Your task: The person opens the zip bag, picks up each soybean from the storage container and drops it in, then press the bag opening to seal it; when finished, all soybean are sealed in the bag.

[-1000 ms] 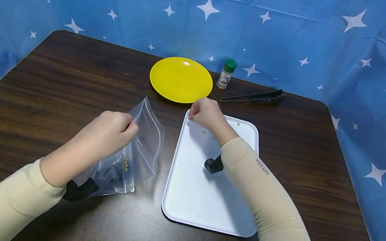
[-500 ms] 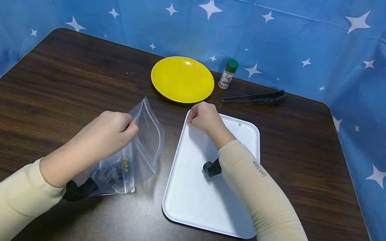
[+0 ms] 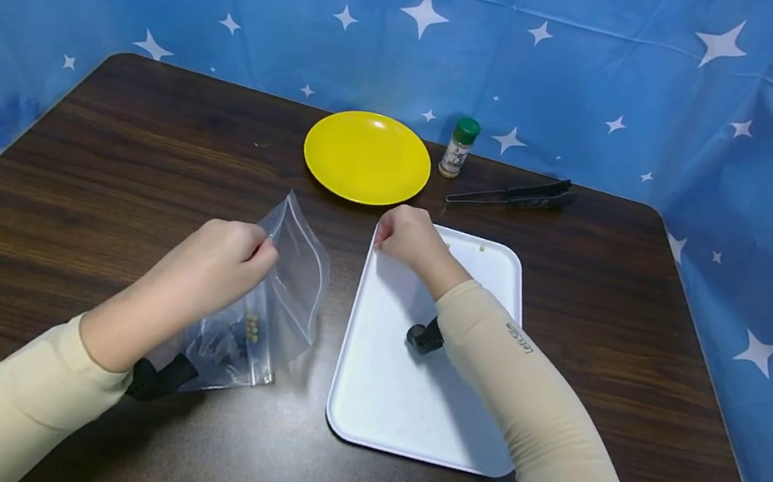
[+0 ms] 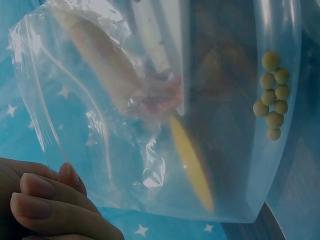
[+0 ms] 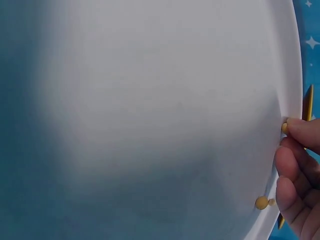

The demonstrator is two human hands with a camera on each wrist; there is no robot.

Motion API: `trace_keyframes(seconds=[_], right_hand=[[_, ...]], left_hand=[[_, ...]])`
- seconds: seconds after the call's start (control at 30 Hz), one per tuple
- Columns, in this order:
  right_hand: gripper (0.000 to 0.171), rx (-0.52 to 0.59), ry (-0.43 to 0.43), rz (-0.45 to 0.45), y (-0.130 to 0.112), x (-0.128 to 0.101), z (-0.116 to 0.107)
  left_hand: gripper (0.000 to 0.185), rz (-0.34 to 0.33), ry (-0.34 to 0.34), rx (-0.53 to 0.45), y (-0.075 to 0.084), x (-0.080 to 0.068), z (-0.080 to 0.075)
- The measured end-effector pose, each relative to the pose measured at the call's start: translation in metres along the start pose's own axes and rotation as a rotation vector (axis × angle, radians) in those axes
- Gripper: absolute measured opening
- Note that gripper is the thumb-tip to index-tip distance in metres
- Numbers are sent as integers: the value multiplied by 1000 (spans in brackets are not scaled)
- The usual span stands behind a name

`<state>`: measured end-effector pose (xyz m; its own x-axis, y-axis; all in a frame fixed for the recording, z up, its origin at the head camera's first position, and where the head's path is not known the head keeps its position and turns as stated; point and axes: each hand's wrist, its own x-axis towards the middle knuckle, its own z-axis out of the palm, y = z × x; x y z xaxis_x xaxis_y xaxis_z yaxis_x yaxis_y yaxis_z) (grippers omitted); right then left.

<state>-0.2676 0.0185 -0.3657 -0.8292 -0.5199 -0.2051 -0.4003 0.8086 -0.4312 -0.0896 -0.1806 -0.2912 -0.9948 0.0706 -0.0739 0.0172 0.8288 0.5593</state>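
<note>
Beans [image 5: 261, 202], small, round and yellow-tan: one lies on the white tray [image 3: 410, 380] at its far-left corner, just beside the right hand [image 3: 412, 237]; another shows at a fingertip [image 5: 300, 131] in the right wrist view, touching it, though whether it is pinched cannot be told. One more bean [image 3: 482, 247] sits alone near the tray's far edge, right of the hand.

Right hand: knuckles up, fingers curled down over the tray's far-left corner. Fingers [image 5: 292, 170] close together, bent toward the rim.

Left hand [image 3: 219, 265]: fingers curled, pinching the top edge of a clear zip bag [image 3: 274, 299], holding it up off the table [image 3: 101, 171]. Bag stands left of the tray, near it, its bottom on the wood. Fingers [image 4: 45, 197] bunched tight at the bag's edge in the left wrist view.

Inside the bag: a small cluster of beans [image 4: 272, 95] pressed together against one side. Same cluster shows low in the bag [image 3: 252, 329] from the head view.

Far side of table: yellow plate [image 3: 367, 157], just beyond the tray's far-left corner. Right of it a small spice jar [image 3: 459, 148] with green cap, upright. Further right, black tongs [image 3: 511, 193] lying flat.

Both forearms in beige sleeves. Blue star-print cloth [image 3: 610, 74] behind and at both sides.
</note>
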Motion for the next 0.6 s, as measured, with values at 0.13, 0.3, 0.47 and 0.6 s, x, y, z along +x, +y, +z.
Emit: trace_keyframes(seconds=[0.13,0.3,0.47,0.6], right_hand=[[6,7,-4,3,0,0,-1],[5,46,24,13,1,-3,-7],[7,164,68,-25,-10,-13,-28],[7,236,161,-131,-27,-31,-50]], left_hand=[[34,1,4,3,1,0,-1],[34,9,7,9,2,0,-1],[34,11,11,10,3,0,-1],[33,15,10,10,3,-1,0]])
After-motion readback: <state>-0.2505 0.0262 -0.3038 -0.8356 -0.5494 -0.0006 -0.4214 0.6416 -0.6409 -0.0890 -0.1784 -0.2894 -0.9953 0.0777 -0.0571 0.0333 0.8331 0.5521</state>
